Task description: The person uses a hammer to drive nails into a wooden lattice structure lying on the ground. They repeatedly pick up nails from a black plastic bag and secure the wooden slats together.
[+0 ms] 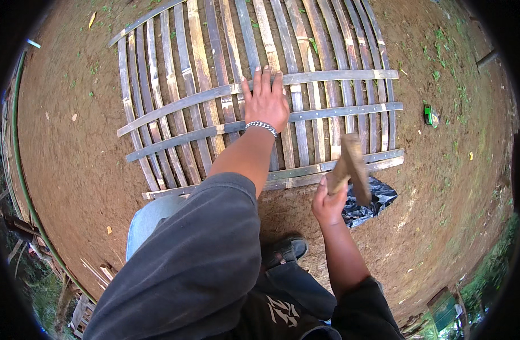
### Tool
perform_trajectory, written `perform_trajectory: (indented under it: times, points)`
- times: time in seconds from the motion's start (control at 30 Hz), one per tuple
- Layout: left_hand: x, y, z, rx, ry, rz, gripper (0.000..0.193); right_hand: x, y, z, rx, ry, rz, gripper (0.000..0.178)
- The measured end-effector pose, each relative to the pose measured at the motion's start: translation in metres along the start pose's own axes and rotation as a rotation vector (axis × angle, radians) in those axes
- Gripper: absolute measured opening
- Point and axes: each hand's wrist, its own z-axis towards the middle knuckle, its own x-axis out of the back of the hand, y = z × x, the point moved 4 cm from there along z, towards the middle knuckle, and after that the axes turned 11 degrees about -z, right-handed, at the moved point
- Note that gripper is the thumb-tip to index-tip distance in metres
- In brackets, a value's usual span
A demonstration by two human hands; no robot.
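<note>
A panel of bamboo slats (pixel 200 56) lies flat on the ground before me, its lengthwise strips crossed by several bamboo crosspieces. My left hand (pixel 267 106) rests palm down near its middle, over the dark upper crosspiece (pixel 339 75), with fingers stretched out and slightly apart. Another dark crosspiece (pixel 350 113), dotted with nail heads, passes just below that hand at the wrist. In my right hand (pixel 329 205) is a wooden mallet (pixel 356 170), gripped by its handle and raised over the panel's near right corner. The mallet is slightly blurred.
Beneath the mallet, a black plastic bag (pixel 379 199) sits on the dirt beside the panel. A green tape measure (pixel 431 117) lies farther right. Along the left edge runs a long green hose or pole (pixel 20 147). My shoe (pixel 294 247) stands close to the panel's near edge.
</note>
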Motion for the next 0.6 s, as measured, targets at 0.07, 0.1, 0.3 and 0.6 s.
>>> perform_trajectory:
  times: [0.07,0.1,0.3,0.6]
  points:
    - [0.001,-0.001,0.001,0.02,-0.032,0.008,0.055,-0.013,0.005,0.012,-0.247,-0.356,-0.176,0.056]
    - [0.002,0.0,0.002,0.013,-0.023,0.001,0.055,-0.017,0.008,0.015,-0.373,-0.532,-0.264,0.057]
    - [0.006,-0.005,-0.001,-0.006,-0.003,-0.008,0.056,0.028,0.003,-0.012,-0.188,-0.23,-0.131,0.059]
    - [0.006,0.006,0.002,0.08,-0.176,-0.117,0.062,0.285,0.007,-0.12,-0.507,-0.303,-0.415,0.056]
